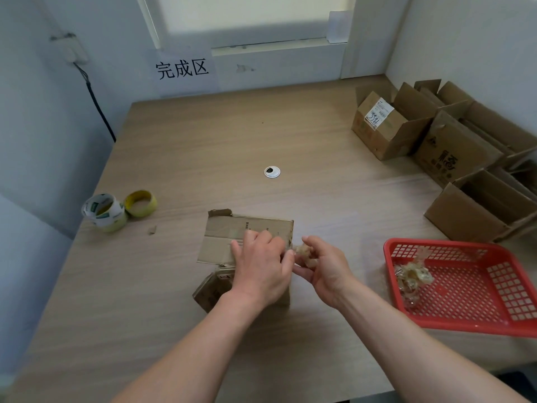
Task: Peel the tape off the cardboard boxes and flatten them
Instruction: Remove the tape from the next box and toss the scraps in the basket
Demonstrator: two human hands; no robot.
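Left hand grips the box mid-tabletop, while the right hand pinches a tape wad at its right edge. The sticky wad may cling to fingers or tear cardboard. A basket sits right, unobstructed, with more boxes beyond and tape rolls left.

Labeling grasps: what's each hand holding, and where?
Right hand pinches a crumpled tape wad in its fingers. Left hand rests on the cardboard box near its right edge; a grip cannot be told.
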